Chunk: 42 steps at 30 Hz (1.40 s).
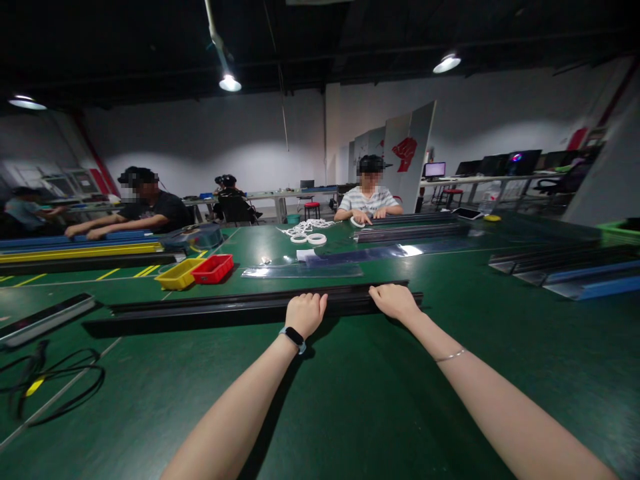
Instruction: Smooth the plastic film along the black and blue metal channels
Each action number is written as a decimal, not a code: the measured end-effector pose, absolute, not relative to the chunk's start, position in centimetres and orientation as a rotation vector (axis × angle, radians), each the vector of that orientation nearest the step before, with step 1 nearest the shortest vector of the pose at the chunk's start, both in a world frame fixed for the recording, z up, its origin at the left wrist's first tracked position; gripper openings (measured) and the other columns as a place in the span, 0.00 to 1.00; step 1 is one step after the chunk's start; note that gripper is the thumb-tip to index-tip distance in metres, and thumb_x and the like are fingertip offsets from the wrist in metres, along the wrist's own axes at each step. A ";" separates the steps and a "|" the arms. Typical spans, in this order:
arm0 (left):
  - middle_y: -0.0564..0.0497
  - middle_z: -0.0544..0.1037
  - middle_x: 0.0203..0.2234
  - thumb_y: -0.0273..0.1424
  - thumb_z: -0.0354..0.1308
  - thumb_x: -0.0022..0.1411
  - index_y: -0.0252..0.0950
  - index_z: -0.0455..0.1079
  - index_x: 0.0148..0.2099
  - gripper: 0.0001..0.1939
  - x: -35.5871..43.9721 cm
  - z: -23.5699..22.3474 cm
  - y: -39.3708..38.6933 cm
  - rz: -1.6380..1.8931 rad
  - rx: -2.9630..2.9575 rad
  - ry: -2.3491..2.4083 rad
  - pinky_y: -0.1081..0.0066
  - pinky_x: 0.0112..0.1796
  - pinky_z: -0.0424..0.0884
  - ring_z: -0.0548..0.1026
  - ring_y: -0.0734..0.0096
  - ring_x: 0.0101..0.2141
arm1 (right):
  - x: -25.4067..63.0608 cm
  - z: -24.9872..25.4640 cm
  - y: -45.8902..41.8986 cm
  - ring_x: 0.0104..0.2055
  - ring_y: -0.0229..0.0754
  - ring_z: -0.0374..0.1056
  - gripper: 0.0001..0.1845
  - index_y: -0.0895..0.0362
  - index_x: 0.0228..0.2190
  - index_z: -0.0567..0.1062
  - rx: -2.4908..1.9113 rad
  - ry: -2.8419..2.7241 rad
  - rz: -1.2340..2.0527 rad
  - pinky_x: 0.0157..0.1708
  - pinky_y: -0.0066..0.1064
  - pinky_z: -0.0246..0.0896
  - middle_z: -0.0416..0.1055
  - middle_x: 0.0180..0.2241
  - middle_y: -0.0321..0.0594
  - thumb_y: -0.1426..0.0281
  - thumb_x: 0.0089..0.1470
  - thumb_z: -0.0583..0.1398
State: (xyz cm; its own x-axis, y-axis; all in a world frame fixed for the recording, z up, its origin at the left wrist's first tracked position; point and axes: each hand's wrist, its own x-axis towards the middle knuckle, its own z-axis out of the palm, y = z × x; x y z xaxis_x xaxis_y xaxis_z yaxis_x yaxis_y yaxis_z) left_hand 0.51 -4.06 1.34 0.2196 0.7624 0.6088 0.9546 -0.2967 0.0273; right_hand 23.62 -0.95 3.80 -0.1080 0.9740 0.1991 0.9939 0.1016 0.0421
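Observation:
A long black channel-shaped profile (200,316) lies crosswise on the green table in front of me. My left hand (305,313), with a watch on its wrist, is closed over the profile right of its middle. Farther right, close to the profile's right end, my right hand (395,300) is curled over its edge. The fingertips of both hands are partly hidden behind the profile. Just beyond it lies a clear plastic strip (305,272).
Yellow (179,275) and red (213,269) bins stand behind the profile. Black cables (65,387) lie at left, more profiles (565,270) at right. White tape rolls (317,239) rest farther back. A person (370,193) works across the table, another (150,207) at far left.

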 end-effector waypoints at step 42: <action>0.48 0.68 0.22 0.39 0.33 0.60 0.33 0.64 0.26 0.23 0.4 1.0 -4.0 -0.787 -2.124 -1.567 0.74 0.27 0.52 0.64 0.73 0.26 | 23.8 3.8 -0.8 0.34 0.43 0.64 0.33 0.60 0.25 0.74 -2.013 -2.258 -0.248 0.35 0.32 0.53 0.69 0.29 0.47 0.57 0.52 0.35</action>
